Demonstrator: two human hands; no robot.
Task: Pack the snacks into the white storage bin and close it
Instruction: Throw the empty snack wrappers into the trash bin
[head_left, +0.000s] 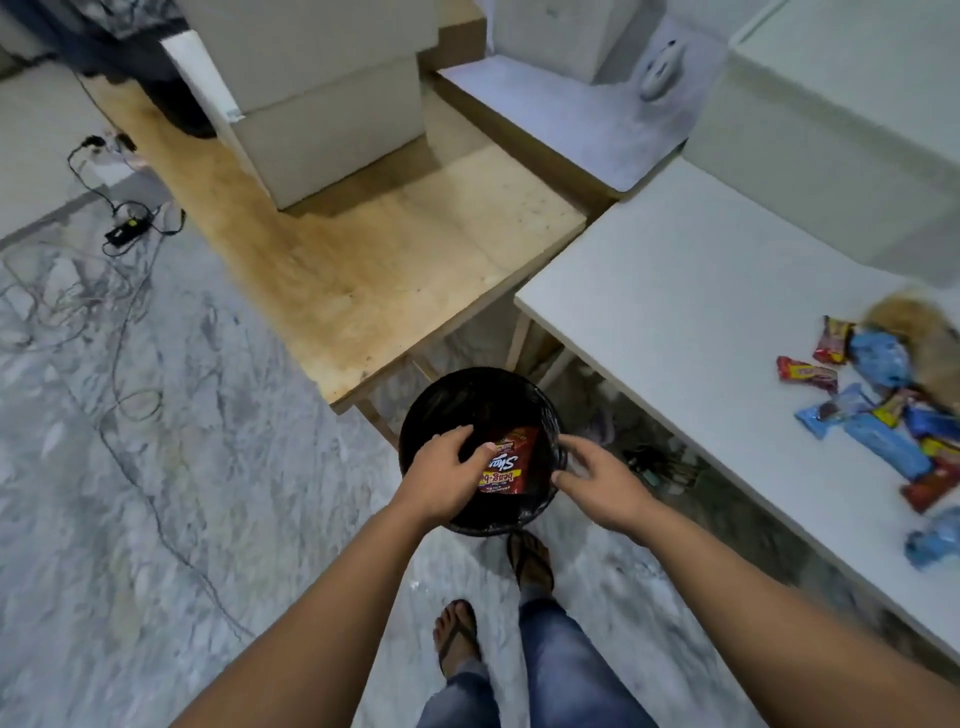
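Note:
My left hand (447, 475) holds a red snack packet (511, 462) over the mouth of a round black bin (415, 421) lined with a black bag, standing on the floor. My right hand (597, 480) hovers at the bin's right rim with its fingers apart and nothing in it. Several wrapped snacks (878, 431), blue, red and yellow, lie loose on the white table (701, 312) to the right. A large white box (831, 130) stands at the back of that table; I cannot tell whether it is the storage bin.
A low wooden table (389, 260) with white boxes (322, 104) on it stands just behind the black bin. Cables and a charger (127, 231) trail over the marble floor on the left. My sandalled feet (457, 634) are right below the bin.

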